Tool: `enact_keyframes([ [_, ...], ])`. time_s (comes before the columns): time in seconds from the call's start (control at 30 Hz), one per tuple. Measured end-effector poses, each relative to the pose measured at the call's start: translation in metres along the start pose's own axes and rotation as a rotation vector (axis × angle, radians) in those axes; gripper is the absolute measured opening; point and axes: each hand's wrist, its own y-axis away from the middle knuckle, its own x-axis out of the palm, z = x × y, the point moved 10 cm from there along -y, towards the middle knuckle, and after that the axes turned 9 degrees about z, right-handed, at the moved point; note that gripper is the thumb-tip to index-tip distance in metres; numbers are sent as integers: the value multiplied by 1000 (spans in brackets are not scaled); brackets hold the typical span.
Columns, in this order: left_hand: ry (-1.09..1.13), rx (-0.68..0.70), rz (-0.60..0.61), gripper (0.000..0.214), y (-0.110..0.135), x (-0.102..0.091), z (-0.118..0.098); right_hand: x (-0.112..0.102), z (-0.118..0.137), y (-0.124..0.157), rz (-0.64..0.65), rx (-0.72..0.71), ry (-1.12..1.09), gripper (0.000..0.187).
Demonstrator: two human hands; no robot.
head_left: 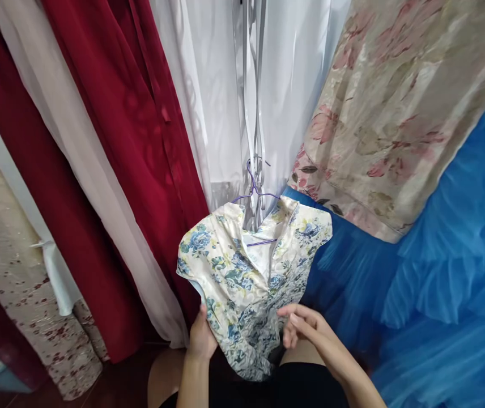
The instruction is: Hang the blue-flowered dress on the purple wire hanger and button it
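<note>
A cream top with blue and green flowers (pixel 234 277) hangs in front of me on a purple wire hanger (pixel 252 191). Its neck is a V, and one bar of the hanger shows inside the opening. My left hand (pixel 202 335) grips the top's left side edge below the armhole, with most of the fingers behind the cloth. Close to the right side of the top is my right hand (pixel 304 326), its fingers loosely curved and apart, with nothing visible in them. The lower part of the top is bunched above my lap.
Long red cloth (pixel 140 147), pale pink cloth (pixel 98 187) and a sequinned fabric (pixel 72 340) hang at left. White ribbons (pixel 251 85) dangle before white cloth (pixel 217 102). At right are a floral beige garment (pixel 378 124) and ruffled blue tulle (pixel 442 283).
</note>
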Motion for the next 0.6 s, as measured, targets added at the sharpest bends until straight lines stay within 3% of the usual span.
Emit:
enact_keyframes([
  [0.13,-107,-63,-103,76,8,-9,2,-9,14,-49,-132,-3,363,36],
  [0.23,-112,-18,-105,68,10,0,0,0,11,-70,-168,-75,352,35],
  [0.4,-137,-47,-51,64,9,5,2,2,-1,-73,-198,-122,213,34],
  [0.6,-131,-63,-64,64,8,-3,6,-3,12,-63,-220,-154,218,34],
])
